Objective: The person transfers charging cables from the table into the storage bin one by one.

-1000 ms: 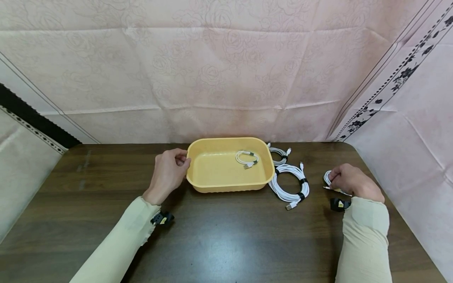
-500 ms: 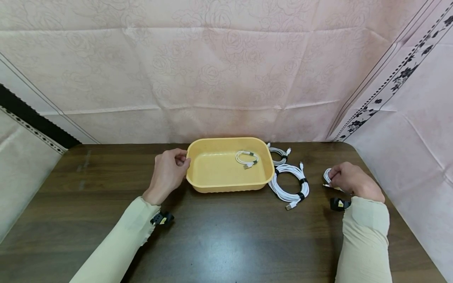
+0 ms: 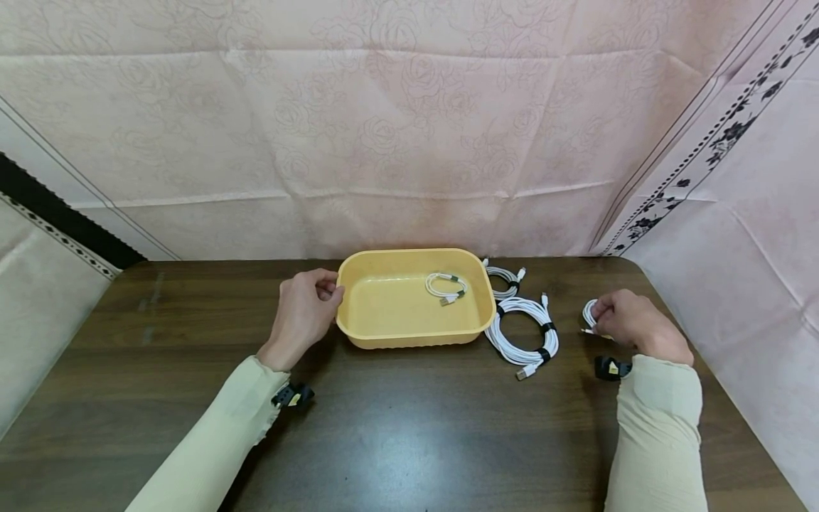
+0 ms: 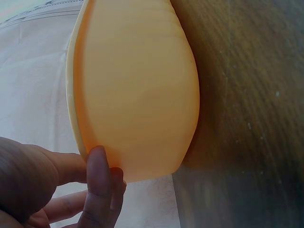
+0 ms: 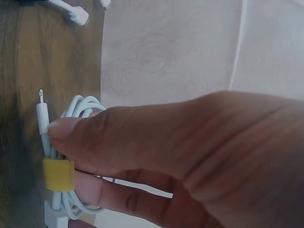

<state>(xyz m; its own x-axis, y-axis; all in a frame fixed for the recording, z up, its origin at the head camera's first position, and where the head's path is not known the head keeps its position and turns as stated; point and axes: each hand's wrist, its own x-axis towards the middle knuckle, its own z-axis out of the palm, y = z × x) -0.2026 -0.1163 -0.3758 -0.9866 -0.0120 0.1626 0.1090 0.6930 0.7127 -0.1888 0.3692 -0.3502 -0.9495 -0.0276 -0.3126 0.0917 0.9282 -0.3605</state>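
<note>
My left hand (image 3: pixel 301 313) grips the left rim of a yellow plastic basin (image 3: pixel 384 306); in the left wrist view the fingers (image 4: pixel 97 171) lie against its outer end wall. A small coiled white USB cable (image 3: pixel 451 300) lies inside the basin. Far to the right, my right hand (image 3: pixel 640 326) pinches another coiled white charging cable (image 5: pixel 78 107) between thumb and fingers. A yellow strap (image 5: pixel 58 174) binds that coil, and a slim metal-tipped plug (image 5: pixel 42 118) sticks out beside the thumb. Part of the coil is hidden behind the hand.
Beside the basin's right end lie a large coiled white cable (image 3: pixel 512 351) with black ties and a smaller coil (image 3: pixel 502 293) behind it. A pale floral cloth (image 3: pixel 409 142) hangs along the back of the dark wooden table (image 3: pixel 397 427).
My right hand has shifted slightly up and left in the head view, and the cable in its fingers has moved with it. The left hand and basin have stayed put.
</note>
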